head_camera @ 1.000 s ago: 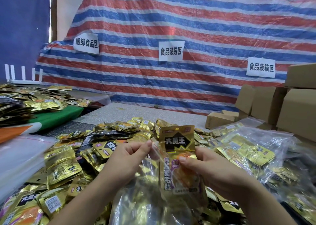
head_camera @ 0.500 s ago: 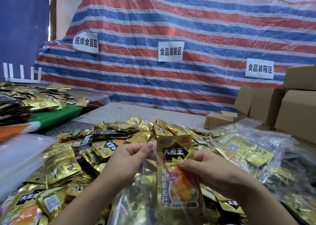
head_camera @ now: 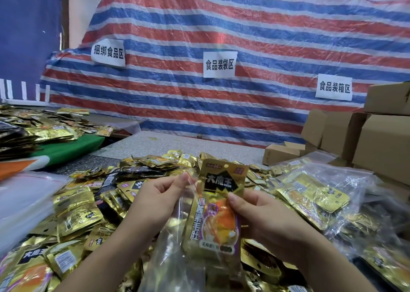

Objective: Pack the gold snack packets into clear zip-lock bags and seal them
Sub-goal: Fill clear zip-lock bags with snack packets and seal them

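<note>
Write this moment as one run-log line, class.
step: packet going into bag | left hand: pinches bag mouth | right hand: holds packet, top sticking out | seal: not yet done

Huge red, white and blue striped tarp [head_camera: 244, 47] draped across the back, three white paper signs [head_camera: 220, 64] stuck on. Cardboard boxes [head_camera: 381, 145] stacked right, dark blue wall [head_camera: 26, 25] left, speckled grey tabletop [head_camera: 177, 145].

Even soft light, edges warped
</note>
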{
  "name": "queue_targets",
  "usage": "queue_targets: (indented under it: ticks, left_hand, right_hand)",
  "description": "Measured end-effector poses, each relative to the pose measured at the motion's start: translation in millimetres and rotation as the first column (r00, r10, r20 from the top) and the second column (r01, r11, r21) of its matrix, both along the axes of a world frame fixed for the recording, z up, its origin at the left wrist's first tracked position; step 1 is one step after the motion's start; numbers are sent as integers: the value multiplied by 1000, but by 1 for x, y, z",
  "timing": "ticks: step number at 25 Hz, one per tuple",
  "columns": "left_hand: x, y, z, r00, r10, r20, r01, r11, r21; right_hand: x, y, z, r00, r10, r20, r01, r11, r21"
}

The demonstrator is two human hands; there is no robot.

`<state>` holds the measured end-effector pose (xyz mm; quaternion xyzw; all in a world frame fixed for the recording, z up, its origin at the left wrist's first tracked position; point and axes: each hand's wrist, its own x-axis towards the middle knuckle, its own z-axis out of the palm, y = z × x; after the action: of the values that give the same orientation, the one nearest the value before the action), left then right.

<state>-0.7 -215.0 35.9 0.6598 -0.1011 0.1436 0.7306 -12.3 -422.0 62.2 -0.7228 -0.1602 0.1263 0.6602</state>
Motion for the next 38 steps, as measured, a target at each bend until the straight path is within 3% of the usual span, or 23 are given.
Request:
queue_targets:
  ticks: [6,11,15,18,21,25,28,31,33,36,38]
  left_hand:
    - [-3,0,-4,999,24,35,-31,982,188]
    - [-4,1,-3,986,46,159,-97,937,334]
    - [-9,1,9,991,-132,-28,134,940,313]
    - [-9,0,24,930,-351,-111,366,847,386]
    - [-15,-7,34,890,-433,-140,453,814,363]
    - [-22,-17,33,950,-309,-48,308,895,323]
    - [-27,-21,35,954,-299,-23,297,931,210]
    - [-31,-23,36,952,-305,-12,302,935,189]
    - [-32,-27,34,955,-298,0,294,943,153]
    - [-34,-36,31,947,-321,11,320,945,66]
    - [-35,-37,31,946,-324,7,324,946,30]
  right_hand:
    - [6,9,1,956,-251,154,250,968,30]
    - [9,11,7,923,-325,206,325,945,34]
    - [5,4,20,923,-287,255,289,957,31]
    - [-1,-2,28,931,-217,292,224,975,10]
    - [-5,-2,30,910,-237,341,232,971,57]
    - [-6,-4,30,924,-276,266,217,949,231]
    - [-9,-10,27,923,-196,332,186,981,61]
    - [-14,-25,34,938,-77,339,123,986,-115]
    - [-16,-28,38,942,-47,333,87,991,-106]
    - [-18,-18,36,946,-109,304,104,994,34]
    - [-20,-15,36,928,-135,348,154,988,-27]
